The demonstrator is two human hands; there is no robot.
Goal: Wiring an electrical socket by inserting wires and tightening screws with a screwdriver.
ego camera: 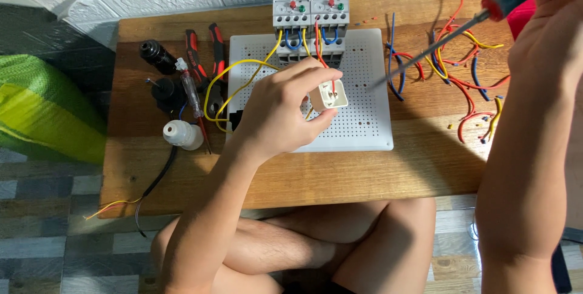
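My left hand [282, 109] holds a small white square socket part [328, 95] above the white perforated board [370, 118], with a red wire running from it. My right hand [546, 33] is raised at the upper right and grips a screwdriver [467, 27] with a red and dark handle; its metal shaft points down-left toward the board. Two grey relay units [311, 17] with red and green buttons sit at the board's far edge, wired with yellow, blue and red leads.
A low wooden table [340, 172] carries the board. Left of it lie red-handled pliers [203, 51], a tester screwdriver [189, 87], a black lamp holder [156, 56] and a white bulb holder [182, 135]. Loose red, yellow and blue wires [461, 75] lie at right. A green sack [42, 105] sits at left.
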